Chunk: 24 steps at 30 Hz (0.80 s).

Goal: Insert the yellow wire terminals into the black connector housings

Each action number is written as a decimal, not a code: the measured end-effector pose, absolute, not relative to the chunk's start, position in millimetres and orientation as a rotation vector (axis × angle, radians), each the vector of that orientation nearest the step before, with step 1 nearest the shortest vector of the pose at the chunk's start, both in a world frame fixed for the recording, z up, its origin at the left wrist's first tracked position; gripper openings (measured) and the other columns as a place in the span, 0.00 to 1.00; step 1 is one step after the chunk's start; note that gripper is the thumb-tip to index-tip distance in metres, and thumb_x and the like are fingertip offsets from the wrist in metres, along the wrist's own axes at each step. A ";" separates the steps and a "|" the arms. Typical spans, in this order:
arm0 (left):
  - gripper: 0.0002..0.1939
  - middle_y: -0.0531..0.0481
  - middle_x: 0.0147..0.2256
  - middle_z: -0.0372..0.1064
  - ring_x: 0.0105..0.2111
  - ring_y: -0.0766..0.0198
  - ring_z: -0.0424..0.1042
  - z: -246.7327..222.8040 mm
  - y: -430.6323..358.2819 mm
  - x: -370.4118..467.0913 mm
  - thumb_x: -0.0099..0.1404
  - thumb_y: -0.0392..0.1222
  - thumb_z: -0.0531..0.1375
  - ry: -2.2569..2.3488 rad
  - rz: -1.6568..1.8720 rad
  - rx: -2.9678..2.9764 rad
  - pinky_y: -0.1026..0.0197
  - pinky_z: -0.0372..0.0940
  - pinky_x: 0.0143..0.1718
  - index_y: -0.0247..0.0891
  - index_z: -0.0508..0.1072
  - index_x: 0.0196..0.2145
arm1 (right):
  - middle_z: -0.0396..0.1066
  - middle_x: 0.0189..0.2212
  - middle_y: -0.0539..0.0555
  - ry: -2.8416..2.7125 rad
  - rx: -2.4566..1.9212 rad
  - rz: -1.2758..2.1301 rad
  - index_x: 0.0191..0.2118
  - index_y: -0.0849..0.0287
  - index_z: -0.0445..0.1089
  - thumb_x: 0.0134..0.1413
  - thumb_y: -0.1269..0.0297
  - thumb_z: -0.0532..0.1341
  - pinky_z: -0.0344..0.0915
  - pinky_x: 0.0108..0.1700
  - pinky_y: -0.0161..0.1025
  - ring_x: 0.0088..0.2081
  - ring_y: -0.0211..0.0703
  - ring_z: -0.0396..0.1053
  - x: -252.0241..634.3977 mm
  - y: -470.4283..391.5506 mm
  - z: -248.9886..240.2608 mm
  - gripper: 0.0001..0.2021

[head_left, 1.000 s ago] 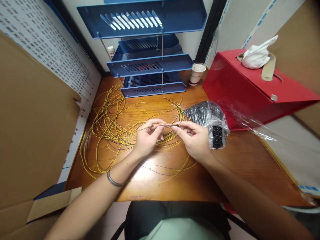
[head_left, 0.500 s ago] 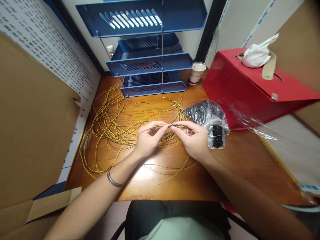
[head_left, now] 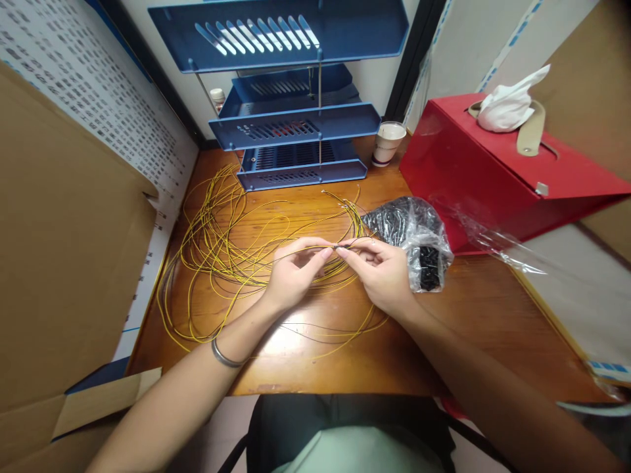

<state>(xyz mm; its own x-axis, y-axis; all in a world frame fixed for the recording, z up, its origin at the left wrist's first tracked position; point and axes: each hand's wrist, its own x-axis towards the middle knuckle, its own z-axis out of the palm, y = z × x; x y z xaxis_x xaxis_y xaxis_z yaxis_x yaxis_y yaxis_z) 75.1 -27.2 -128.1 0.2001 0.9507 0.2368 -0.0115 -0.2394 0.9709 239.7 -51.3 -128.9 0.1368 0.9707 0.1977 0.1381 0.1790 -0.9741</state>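
My left hand (head_left: 297, 268) pinches a thin yellow wire (head_left: 303, 249) between thumb and fingertips. Right beside it, my right hand (head_left: 383, 270) is closed on a small black piece (head_left: 342, 246) that looks like a connector or sleeve. The fingertips of both hands nearly meet at this piece, and its exact shape is partly hidden. A large loose bundle of yellow and black wires (head_left: 207, 243) spreads over the wooden desk (head_left: 473, 335), on the left and under my hands. Several wire ends (head_left: 351, 209) with small bright tips lie beyond my hands.
A clear plastic bag (head_left: 414, 230) of black parts sits right of my hands. Behind stand a blue tiered tray (head_left: 296, 125) and a paper cup (head_left: 388, 144). A red tissue box (head_left: 473, 171) is at the right, with cardboard (head_left: 69, 217) along the left.
My right hand has shifted very slightly, and its fingertips sit a little differently on the black piece. Otherwise the hands and wires stay in place.
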 end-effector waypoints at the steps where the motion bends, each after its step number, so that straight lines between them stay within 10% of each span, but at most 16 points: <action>1: 0.16 0.50 0.26 0.75 0.19 0.70 0.70 -128.1 -27.1 75.3 0.63 0.51 0.68 0.951 1.223 1.482 0.67 0.66 0.22 0.33 0.79 0.35 | 0.76 0.28 0.53 -1.277 -1.230 0.899 0.35 0.60 0.81 0.52 0.59 0.69 0.49 0.20 0.33 0.19 0.30 0.53 239.7 -51.4 -128.9 0.10; 24: 0.20 0.45 0.31 0.81 0.18 0.72 0.68 -124.5 -24.6 78.4 0.58 0.56 0.70 0.988 1.339 1.349 0.68 0.67 0.21 0.34 0.77 0.34 | 0.77 0.27 0.53 -1.274 -1.265 0.799 0.35 0.58 0.82 0.52 0.58 0.69 0.54 0.21 0.34 0.22 0.35 0.61 240.6 -51.4 -128.0 0.09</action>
<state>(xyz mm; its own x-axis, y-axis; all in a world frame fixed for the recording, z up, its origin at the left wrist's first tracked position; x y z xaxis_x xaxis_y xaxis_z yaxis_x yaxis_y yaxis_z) 78.4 -24.6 -124.5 0.0701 0.9733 0.2185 -0.0781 -0.2130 0.9739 240.6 -51.4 -128.0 0.1893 0.9531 0.2361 0.2021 0.1974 -0.9593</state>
